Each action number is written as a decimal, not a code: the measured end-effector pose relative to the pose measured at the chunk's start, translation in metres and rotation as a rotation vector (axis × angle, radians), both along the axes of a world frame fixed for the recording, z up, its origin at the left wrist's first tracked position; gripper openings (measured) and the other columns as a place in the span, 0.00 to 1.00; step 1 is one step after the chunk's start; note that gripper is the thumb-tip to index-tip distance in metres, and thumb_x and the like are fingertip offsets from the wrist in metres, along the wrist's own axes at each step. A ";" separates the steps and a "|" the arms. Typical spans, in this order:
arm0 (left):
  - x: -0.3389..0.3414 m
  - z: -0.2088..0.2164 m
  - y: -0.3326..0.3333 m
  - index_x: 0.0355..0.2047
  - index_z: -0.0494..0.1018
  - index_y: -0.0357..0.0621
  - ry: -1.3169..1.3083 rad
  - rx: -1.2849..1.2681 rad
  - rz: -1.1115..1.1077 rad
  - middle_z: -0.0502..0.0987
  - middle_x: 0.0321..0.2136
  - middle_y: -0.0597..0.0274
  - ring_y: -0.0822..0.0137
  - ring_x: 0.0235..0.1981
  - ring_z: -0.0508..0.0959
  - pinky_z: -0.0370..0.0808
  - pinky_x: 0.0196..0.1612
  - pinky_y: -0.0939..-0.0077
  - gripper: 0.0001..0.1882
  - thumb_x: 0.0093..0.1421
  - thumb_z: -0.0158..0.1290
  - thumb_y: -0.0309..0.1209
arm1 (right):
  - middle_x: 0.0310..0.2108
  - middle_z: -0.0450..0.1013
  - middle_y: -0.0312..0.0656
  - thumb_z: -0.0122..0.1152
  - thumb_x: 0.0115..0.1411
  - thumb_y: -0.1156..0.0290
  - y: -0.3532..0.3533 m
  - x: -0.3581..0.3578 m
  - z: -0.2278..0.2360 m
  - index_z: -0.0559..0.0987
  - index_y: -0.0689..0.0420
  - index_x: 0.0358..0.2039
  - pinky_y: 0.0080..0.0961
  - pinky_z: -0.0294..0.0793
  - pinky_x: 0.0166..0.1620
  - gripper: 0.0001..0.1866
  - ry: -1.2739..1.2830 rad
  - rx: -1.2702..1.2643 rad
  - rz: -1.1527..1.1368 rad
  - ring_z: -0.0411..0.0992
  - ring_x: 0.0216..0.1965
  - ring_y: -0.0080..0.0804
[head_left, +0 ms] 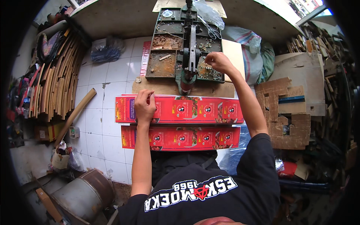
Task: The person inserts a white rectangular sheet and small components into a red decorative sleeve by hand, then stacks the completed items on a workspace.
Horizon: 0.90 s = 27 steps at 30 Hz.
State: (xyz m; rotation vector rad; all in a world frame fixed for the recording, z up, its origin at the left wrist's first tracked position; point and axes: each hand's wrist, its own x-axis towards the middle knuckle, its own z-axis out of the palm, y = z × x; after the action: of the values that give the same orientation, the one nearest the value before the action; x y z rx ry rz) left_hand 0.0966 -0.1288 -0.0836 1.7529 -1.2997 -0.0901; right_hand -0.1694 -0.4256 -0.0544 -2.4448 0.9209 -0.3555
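A long red printed strip (168,108) lies crosswise in front of me. My left hand (145,105) is closed on it near its left end, with the fingers at its upper edge. A similar red strip (180,138) lies closer to my body. My right hand (218,62) is raised over the right side of a dark compartmented tray (149,62). Its fingers are pinched together, and whatever they hold is too small to make out. Small metal pieces (205,72) lie in the compartment below it. Between the hands stands a green hand press (186,80) with a long lever.
Scissors (210,31) and a clear plastic bag (206,13) lie at the tray's far right. Stacked brown boards (62,78) stand at the left, beside a leaning curved pole (77,116). Cut-out boards (275,97) and woven sacks (258,62) are at the right. A rusty drum (88,191) sits near left.
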 end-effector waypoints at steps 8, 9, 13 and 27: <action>0.005 -0.006 0.001 0.37 0.79 0.38 -0.054 -0.048 -0.017 0.79 0.36 0.54 0.57 0.32 0.81 0.78 0.36 0.68 0.05 0.60 0.56 0.22 | 0.31 0.81 0.46 0.61 0.52 0.77 -0.006 -0.003 -0.008 0.85 0.58 0.32 0.36 0.78 0.43 0.07 0.137 -0.002 0.031 0.80 0.37 0.43; 0.005 -0.006 0.001 0.37 0.79 0.38 -0.048 -0.045 -0.016 0.79 0.36 0.54 0.57 0.33 0.81 0.78 0.36 0.67 0.05 0.60 0.56 0.22 | 0.31 0.81 0.46 0.61 0.52 0.77 -0.007 -0.011 -0.007 0.85 0.58 0.32 0.37 0.78 0.43 0.07 0.160 -0.022 0.041 0.80 0.37 0.44; 0.006 -0.007 0.002 0.37 0.79 0.38 -0.049 -0.043 -0.010 0.79 0.36 0.54 0.57 0.33 0.81 0.78 0.36 0.67 0.05 0.61 0.56 0.22 | 0.32 0.81 0.47 0.62 0.53 0.78 -0.004 -0.032 0.005 0.84 0.58 0.32 0.37 0.78 0.42 0.07 0.189 -0.065 0.044 0.80 0.36 0.45; 0.003 -0.002 0.001 0.36 0.79 0.40 -0.011 -0.035 -0.011 0.79 0.36 0.55 0.56 0.34 0.81 0.77 0.39 0.66 0.05 0.60 0.56 0.23 | 0.35 0.82 0.49 0.60 0.54 0.75 0.024 0.007 0.001 0.86 0.58 0.35 0.35 0.80 0.45 0.10 0.061 0.139 0.075 0.81 0.38 0.44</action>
State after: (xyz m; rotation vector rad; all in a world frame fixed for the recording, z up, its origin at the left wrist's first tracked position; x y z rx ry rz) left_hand 0.1000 -0.1281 -0.0856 1.7189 -1.3115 -0.0644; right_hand -0.1623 -0.4017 -0.0530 -2.3660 0.8468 -0.1853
